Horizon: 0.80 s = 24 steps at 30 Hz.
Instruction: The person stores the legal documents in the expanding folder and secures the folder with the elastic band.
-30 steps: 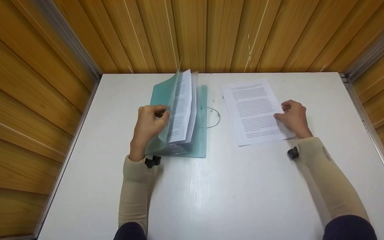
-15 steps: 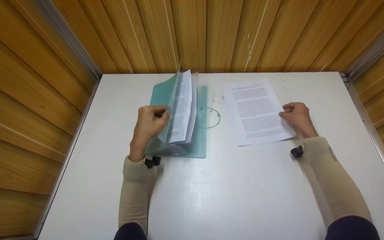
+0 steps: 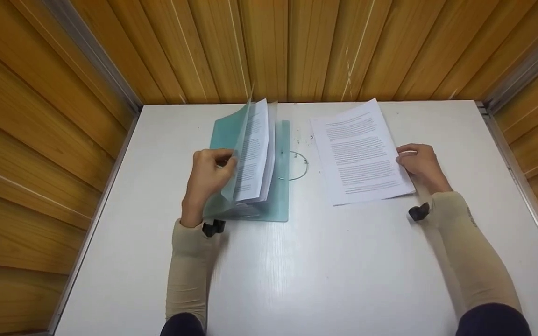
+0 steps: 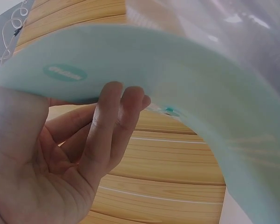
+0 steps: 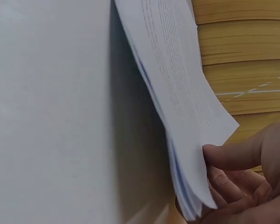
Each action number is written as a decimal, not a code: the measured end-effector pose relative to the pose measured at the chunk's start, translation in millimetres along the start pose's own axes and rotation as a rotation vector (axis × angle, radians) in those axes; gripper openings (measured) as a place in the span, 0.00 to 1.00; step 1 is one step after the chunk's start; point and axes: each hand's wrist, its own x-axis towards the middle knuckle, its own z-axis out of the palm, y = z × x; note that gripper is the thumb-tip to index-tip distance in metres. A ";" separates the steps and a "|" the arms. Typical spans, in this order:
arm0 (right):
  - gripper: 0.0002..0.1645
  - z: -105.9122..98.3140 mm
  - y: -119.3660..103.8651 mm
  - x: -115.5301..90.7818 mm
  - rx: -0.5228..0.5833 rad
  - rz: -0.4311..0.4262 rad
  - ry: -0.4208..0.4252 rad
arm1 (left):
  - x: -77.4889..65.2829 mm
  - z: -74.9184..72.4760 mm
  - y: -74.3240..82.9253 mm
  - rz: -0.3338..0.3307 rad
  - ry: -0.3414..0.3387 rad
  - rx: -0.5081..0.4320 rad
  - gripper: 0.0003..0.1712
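Note:
On the left of the table a teal plastic folder (image 3: 282, 196) stands open, with printed sheets (image 3: 251, 158) and clear sleeves upright inside it. My left hand (image 3: 209, 172) pinches the free edge of its bendy translucent cover (image 4: 112, 56), which bows over the fingers in the left wrist view. To the right is a stack of printed paper (image 3: 357, 154). The right hand (image 3: 421, 163) grips this stack by its right edge, thumb on top and fingers underneath. In the right wrist view the paper (image 5: 177, 102) curves upward, with several layers showing along the near edge.
Between folder and paper, a thin dark curved line (image 3: 307, 164) and small specks mark the white table (image 3: 315, 261). Wood-plank walls (image 3: 315, 46) close off the back and both sides. Each wrist carries a small black camera (image 3: 419, 212).
My right hand has shifted slightly right along the stack's edge. The right side of the paper has risen, its far corner most. Left hand and folder stay put.

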 end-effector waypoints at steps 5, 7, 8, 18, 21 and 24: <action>0.32 -3.1 2.9 1.4 0.033 0.029 -0.011 | -0.3 0.6 0.0 -0.006 -0.003 -0.009 0.15; 0.32 -3.9 3.4 1.3 0.051 0.043 -0.018 | -0.1 0.9 0.6 -0.007 -0.006 -0.007 0.15; 0.32 -4.1 4.0 1.2 0.066 0.046 -0.023 | 0.1 1.1 0.8 -0.006 -0.008 -0.006 0.15; 0.34 -6.5 8.4 -7.5 0.215 0.056 -0.066 | -0.2 0.2 0.8 0.005 0.003 0.000 0.15; 0.35 -7.0 9.9 -11.8 0.279 0.060 -0.082 | 0.1 0.0 0.7 0.009 0.006 0.000 0.15; 0.35 -7.2 12.1 -14.9 0.330 0.064 -0.098 | -0.1 -0.1 1.0 0.007 0.004 -0.003 0.15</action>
